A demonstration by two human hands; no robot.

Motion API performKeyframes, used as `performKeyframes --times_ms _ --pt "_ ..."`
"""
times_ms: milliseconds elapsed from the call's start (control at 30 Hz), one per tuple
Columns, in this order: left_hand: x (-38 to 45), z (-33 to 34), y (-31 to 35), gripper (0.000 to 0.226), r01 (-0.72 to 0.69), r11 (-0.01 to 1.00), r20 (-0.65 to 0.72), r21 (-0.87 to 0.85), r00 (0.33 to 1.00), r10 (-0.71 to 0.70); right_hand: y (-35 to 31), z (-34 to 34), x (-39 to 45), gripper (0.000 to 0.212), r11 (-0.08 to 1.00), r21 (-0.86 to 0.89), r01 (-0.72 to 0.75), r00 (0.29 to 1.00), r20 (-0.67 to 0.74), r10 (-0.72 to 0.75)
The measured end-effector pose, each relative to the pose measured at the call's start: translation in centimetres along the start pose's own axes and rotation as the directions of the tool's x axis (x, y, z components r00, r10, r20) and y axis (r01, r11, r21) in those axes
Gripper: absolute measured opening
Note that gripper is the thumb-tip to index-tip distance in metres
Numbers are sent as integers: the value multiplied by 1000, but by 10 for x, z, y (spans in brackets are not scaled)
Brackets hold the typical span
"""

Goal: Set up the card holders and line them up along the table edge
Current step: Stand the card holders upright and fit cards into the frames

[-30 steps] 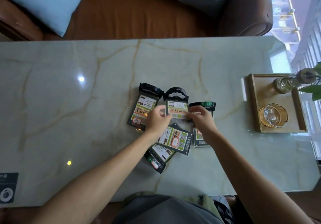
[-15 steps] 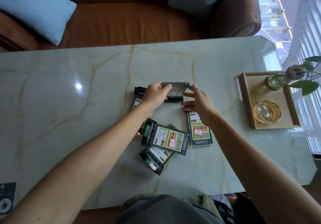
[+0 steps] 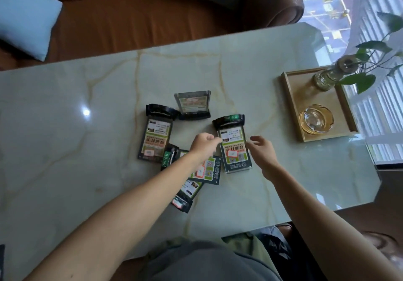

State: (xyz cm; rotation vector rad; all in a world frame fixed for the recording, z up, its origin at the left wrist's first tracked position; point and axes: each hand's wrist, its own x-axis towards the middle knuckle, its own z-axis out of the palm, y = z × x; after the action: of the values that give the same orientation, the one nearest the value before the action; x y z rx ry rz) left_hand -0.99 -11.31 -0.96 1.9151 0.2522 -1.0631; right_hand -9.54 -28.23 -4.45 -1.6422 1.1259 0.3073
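Note:
One card holder (image 3: 193,105) stands upright on its black base in the middle of the marble table (image 3: 65,150), with no hand on it. Several other card holders lie flat: one at the left (image 3: 156,138), one at the right (image 3: 234,147), and a few overlapping under my left forearm (image 3: 208,170). My left hand (image 3: 204,145) has curled fingers against the left edge of the right flat holder. My right hand (image 3: 261,152) hovers just beside that holder's right edge, fingers spread and holding nothing.
A wooden tray (image 3: 290,106) at the right holds a glass ashtray (image 3: 315,118) and a glass vase with a plant (image 3: 329,76). A brown sofa (image 3: 141,19) with blue cushions runs along the far table edge. A window is at the right.
The holder that both hands were lifting now stands upright on the table, released. Both hands have drawn back toward me and now flank the flat holder on the right.

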Motion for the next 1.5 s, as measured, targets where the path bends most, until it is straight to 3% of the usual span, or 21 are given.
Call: performKeyframes --times_ms 133,300,567,633,767,900,1100,1400,1500 --pt "12 31 -7 20 64 997 0 36 998 -64 27 -11 8 52 999 -32 -34 999 -28 33" --pt "24 52 -14 25 136 989 -10 54 991 -136 44 -8 18 49 996 -14 -90 994 67 90" --pt "31 65 -16 19 165 985 -41 41 986 -163 41 -8 33 27 993 -10 -119 984 134 119" --pt "31 63 -14 20 151 988 -70 17 986 -150 36 -12 32 21 996 -10 -94 985 142 94" --pt "26 54 -5 48 38 999 -132 -21 990 -40 23 -26 29 19 999 32 4 986 165 -10" --pt "25 42 9 37 -58 993 -156 -104 987 41 -3 -44 27 18 980 183 78 966 228 -119" --pt "25 32 44 9 -150 933 -213 -328 974 81 -55 -58 37 9 945 289 154 951 215 -221" --pt "26 26 66 19 -189 817 -182 -545 978 105 -89 -55 52 37 938 309 158 936 257 -242" --pt "27 23 66 28 -194 872 -141 -449 979 145 -88 -52 54 34 945 268 187 926 275 -261"
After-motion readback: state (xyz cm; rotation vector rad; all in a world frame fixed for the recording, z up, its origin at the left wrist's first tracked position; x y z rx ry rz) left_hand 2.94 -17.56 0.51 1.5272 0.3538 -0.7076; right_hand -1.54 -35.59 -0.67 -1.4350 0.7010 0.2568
